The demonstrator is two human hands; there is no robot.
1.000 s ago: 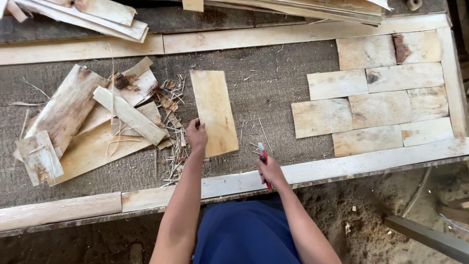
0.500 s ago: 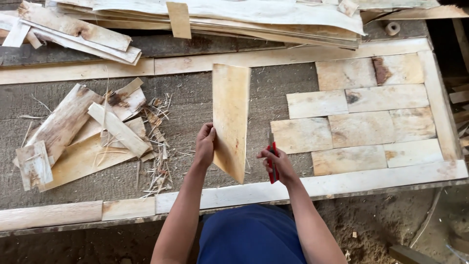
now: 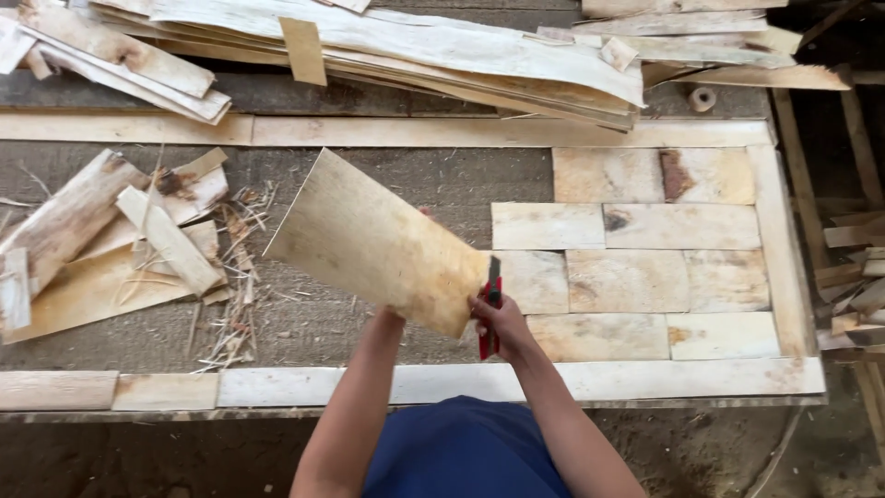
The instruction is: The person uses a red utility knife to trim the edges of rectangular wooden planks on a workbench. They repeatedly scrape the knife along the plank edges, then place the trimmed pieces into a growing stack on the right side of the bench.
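— Item one: what do you hold?

— A thin wood sheet (image 3: 378, 242), pale yellow, lifted off the bench (image 3: 433, 184) and tilted, running from the upper left towards the centre of the frame. My left hand (image 3: 395, 315) is under its lower edge and mostly hidden behind it; I cannot tell how far those fingers are closed. My right hand (image 3: 499, 320) is at the sheet's lower right corner, fingers curled tight round a red-handled knife (image 3: 489, 309), blade pointing up along the sheet's end edge.

— Item two: the bench surface?

— Dark and rough, framed by pale wood strips (image 3: 516, 380) along its near and far sides. At the right of the frame, flat rectangular pieces (image 3: 636, 249) laid edge to edge in rows, some with dark knots.

— Item three: the left side?

— A heap of offcuts (image 3: 111, 240), broken strips and splinters, at the middle left, well apart from the sheet.

— Item four: the top of the frame?

— A stack of long thin sheets (image 3: 415, 55) lying across the far edge, with a small spool (image 3: 702, 99) just beside its right end.

— Item five: the far right?

— More small scraps (image 3: 857, 286) off the bench edge.
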